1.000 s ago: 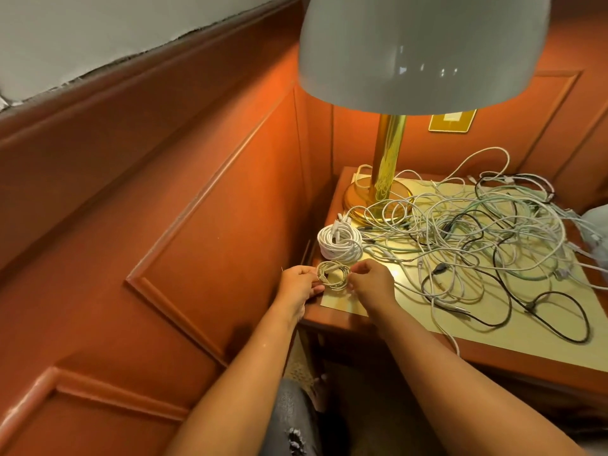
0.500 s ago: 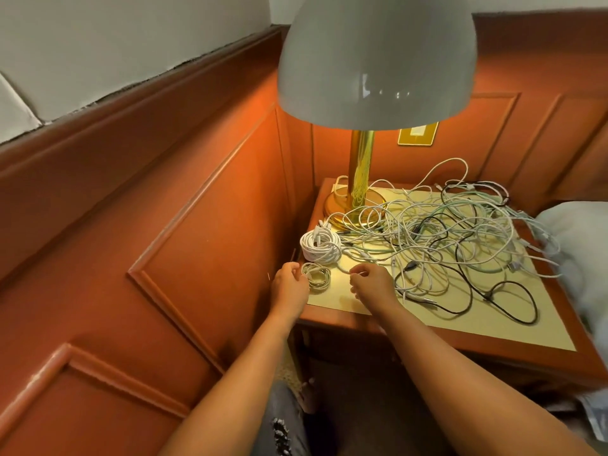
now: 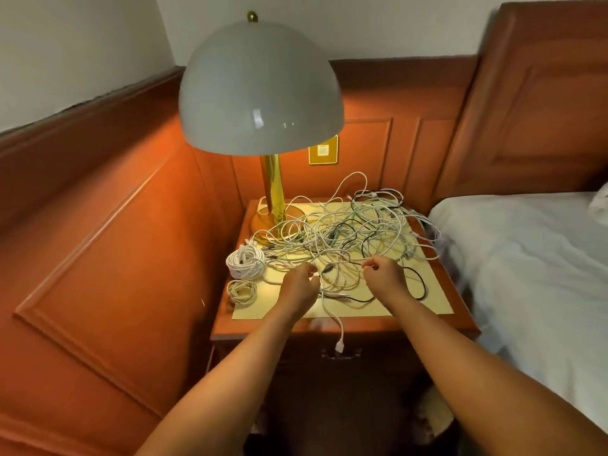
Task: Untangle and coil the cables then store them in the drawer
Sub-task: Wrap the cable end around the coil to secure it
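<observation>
Drawer (image 3: 340, 355) below the tabletop is closed; one white plug end (image 3: 339, 346) dangles over its front. Both hands have left the small coil (image 3: 242, 290), which now lies alone at the near-left corner, just beside the big white coil (image 3: 246, 261). Judged: second cable finished, a third being started. Left hand (image 3: 300, 284) has curled fingers among white strands, seemingly pinching one; right hand (image 3: 383, 274) is curled likewise at the near edge of the tangle (image 3: 348, 232), grip not certain. Half a second ago they flanked the small coil. Farther back, the tangle runs to the lamp (image 3: 261, 90) base.
</observation>
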A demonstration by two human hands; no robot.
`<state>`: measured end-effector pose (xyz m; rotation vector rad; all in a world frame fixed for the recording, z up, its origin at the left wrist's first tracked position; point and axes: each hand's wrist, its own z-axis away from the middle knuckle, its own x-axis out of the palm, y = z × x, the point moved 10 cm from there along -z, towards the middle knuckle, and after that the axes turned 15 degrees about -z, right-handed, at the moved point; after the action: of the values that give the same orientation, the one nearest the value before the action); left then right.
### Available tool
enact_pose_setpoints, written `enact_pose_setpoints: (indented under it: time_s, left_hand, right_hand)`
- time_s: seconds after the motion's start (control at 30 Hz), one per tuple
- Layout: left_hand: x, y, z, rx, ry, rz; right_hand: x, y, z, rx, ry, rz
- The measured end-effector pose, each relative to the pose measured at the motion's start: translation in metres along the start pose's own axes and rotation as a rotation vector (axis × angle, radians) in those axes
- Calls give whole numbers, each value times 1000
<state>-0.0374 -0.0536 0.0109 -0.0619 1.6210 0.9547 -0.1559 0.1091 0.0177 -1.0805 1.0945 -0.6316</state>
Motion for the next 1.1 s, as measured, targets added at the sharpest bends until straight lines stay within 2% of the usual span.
enact_pose_setpoints:
  time_s: [0.1,0.2,0.27,0.33,0.4,0.57,0.73,0.83,0.9,0.93,1.03,1.1]
  left_hand:
    - [27,8,-8,56,-64,-126]
    - [51,6,-11,95,-121,-230]
    - [62,4,-14,131,-124,-294]
    - [66,2,-15,158,-116,-306]
    - [67,-1,-16,170,-102,-279]
    - [54,-13,-17,145,5,-161]
    - [50,-23,-21,85,-40,-275]
    - [36,-12,-18,56,-24,-284]
    - [10,7,-11,7,47,-75]
    - [2,15,-5,-51,24,156]
    - [2,54,14,-178,-276,905]
    - [-4,71,19,-227,-415,1168]
  right_hand:
    - [-2,17,-5,7,-66,109]
    - [25,41,-4,23,-263,259]
    - [40,51,-2,-50,-351,452]
    - [44,51,-4,-133,-338,540]
    - [38,47,-7,-136,-279,424]
    - [-21,10,-4,-182,16,-74]
    - [-71,-32,2,-242,179,-452]
    - [-85,-60,10,-266,192,-643]
    - [-84,-73,19,-294,167,-652]
    - [-81,-77,25,-306,154,-645]
    - [-61,-77,49,-337,68,-566]
    - [-41,-73,74,-403,-20,-438]
